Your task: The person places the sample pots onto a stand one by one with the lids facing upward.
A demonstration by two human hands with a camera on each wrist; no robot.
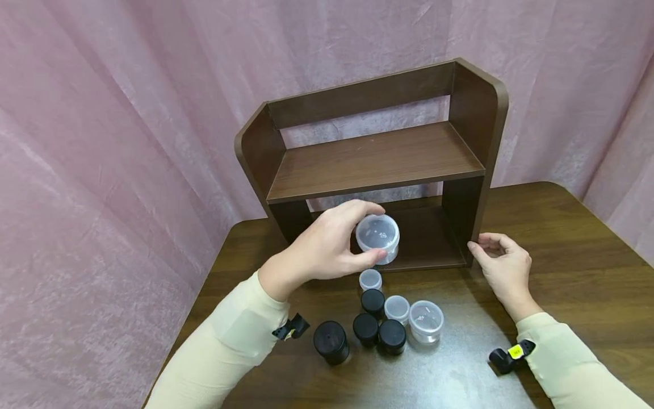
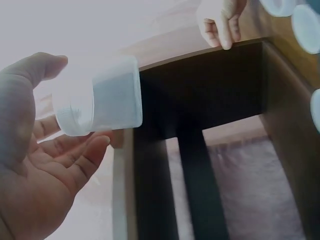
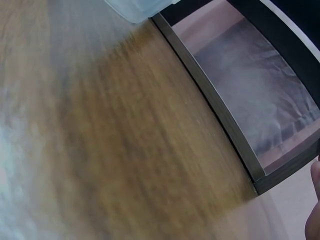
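A pink curtain (image 1: pixel 102 142) hangs behind the wooden table (image 1: pixel 562 255), where several small black-lidded jars (image 1: pixel 367 329) stand clustered.

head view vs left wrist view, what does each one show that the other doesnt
Only the head view shows the black-lidded jars and the small clear jars clustered on the table, plus the shelf's bare upper board. Only the left wrist view shows the left palm and the held jar's side wall. Both show the left hand holding the clear jar and the right hand at the shelf's corner.
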